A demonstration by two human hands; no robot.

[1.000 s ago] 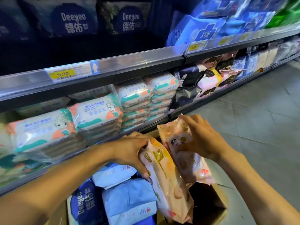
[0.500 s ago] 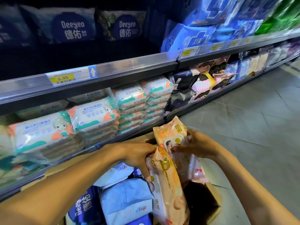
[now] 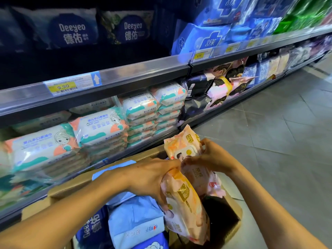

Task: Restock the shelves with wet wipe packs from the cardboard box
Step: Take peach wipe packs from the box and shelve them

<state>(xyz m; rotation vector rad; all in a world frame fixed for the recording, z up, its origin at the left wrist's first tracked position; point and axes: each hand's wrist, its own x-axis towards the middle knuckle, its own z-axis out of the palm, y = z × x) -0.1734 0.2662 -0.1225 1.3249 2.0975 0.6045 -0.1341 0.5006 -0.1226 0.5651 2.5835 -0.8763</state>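
1. Left hand point(image 3: 152, 178): I read it as closed round the near pack point(image 3: 186, 212). The fingers curl over the pack's upper end and the thumb presses its face lower down.

2. Right hand point(image 3: 212, 157): I read it as gripping the far pack point(image 3: 181, 146). The fingers wrap its right edge about halfway along its length.

3. Pack position: both packs are peach-orange and stand tilted on end over the right part of the box point(image 3: 233, 214). The near pack's lower end reaches down inside the box. The far pack stands behind it and touches it, its top end rising above both hands. I cannot tell whether its pink lower end rests on anything.

4. Box contents: blue packs point(image 3: 136, 212) fill the left part, with a dark blue pack point(image 3: 91, 229) beside them. The right part is dark.

5. Surroundings: the shelf point(image 3: 143, 70) edge carries a price tag point(image 3: 62, 86) reading 9.90. White packs point(image 3: 100, 126) with teal and orange print are stacked below it, just behind the box. A grey tiled floor point(image 3: 269, 141) lies to the right.
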